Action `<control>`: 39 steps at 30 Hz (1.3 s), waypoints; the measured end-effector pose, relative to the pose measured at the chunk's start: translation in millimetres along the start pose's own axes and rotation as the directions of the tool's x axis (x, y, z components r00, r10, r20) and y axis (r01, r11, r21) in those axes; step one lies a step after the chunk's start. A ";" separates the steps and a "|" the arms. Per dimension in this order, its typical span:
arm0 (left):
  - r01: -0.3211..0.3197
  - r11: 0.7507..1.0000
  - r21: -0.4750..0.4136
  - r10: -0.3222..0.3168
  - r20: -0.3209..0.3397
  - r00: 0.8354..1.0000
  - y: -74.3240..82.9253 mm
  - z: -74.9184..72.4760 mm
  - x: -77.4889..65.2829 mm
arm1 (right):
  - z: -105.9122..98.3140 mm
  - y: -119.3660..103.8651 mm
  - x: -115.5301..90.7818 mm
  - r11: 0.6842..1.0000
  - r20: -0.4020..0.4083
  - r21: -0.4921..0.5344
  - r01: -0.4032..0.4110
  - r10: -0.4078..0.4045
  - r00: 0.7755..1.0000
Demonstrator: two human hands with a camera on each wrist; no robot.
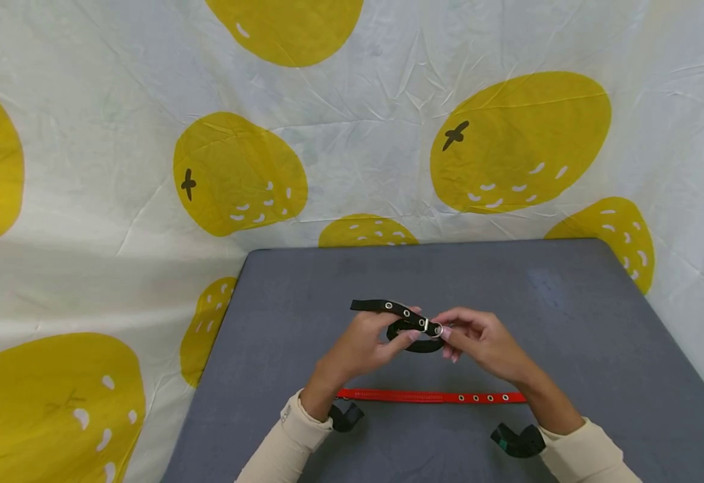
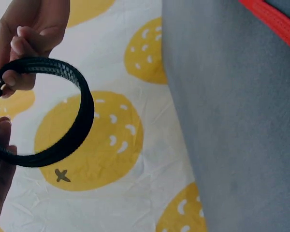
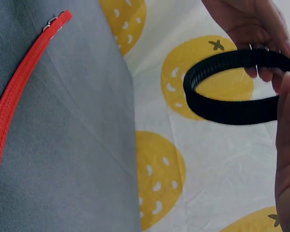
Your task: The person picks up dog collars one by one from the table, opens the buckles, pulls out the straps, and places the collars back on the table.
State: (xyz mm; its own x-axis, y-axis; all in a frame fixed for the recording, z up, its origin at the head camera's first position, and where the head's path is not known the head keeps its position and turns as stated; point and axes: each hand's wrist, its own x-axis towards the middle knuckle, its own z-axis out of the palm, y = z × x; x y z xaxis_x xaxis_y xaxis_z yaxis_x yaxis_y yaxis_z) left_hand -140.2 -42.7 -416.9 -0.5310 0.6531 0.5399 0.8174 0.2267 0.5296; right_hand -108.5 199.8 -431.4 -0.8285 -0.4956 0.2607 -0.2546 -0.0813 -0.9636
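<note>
A black collar (image 1: pixel 366 305) with metal eyelets is bent into a loop and held up over the table between both hands. Its strap end sticks out freely to the left, past the buckle (image 1: pixel 427 325). My left hand (image 1: pixel 360 343) pinches the strap left of the buckle, thumb in front. With thumb and fingers, my right hand (image 1: pixel 487 345) grips the collar beside the buckle, at a small metal ring (image 1: pixel 438 331). Both wrist views show the rounded loop of the black collar (image 2: pixel 87 113) from the side, with the fingers hiding its buckle end.
A red collar (image 1: pixel 400 396) with eyelets lies stretched out on the grey table (image 1: pixel 303 288), nearer the body than the hands. Metal rings (image 3: pixel 49 23) show at one of its ends. Behind the table hangs a white cloth (image 1: pixel 358 168) printed with yellow fruit.
</note>
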 end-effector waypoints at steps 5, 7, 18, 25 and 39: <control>-0.009 1.000 -0.016 0.010 0.015 1.000 -0.1 2.5 1.3 | 3.8 1.1 2.4 0.999 -0.030 -0.039 0.004 -0.005 1.000; -0.015 1.000 -0.014 0.016 0.009 1.000 -0.2 3.5 1.7 | 4.9 0.3 3.4 0.999 -0.040 -0.050 0.002 -0.004 0.999; -0.066 0.997 -0.028 0.064 -0.082 0.995 1.0 6.3 2.5 | 6.5 1.9 6.5 0.996 -0.068 -0.093 0.014 -0.020 0.997; -0.054 0.998 -0.034 0.050 -0.098 0.994 0.7 7.0 0.8 | 4.7 5.6 6.2 0.992 -0.060 -0.126 0.032 -0.040 0.997; -0.062 0.998 -0.006 0.062 -0.014 0.998 2.6 4.0 -6.6 | 2.6 1.0 0.5 0.990 0.101 -0.138 -0.007 0.021 0.995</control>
State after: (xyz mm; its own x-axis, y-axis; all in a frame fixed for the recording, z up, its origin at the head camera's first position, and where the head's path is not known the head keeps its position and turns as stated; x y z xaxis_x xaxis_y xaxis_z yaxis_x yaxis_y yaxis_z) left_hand -133.7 -43.5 -421.8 -0.4828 0.6556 0.5806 0.8473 0.1820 0.4990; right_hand -107.9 197.2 -432.4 -0.7792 -0.5820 0.2328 -0.3148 0.0422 -0.9482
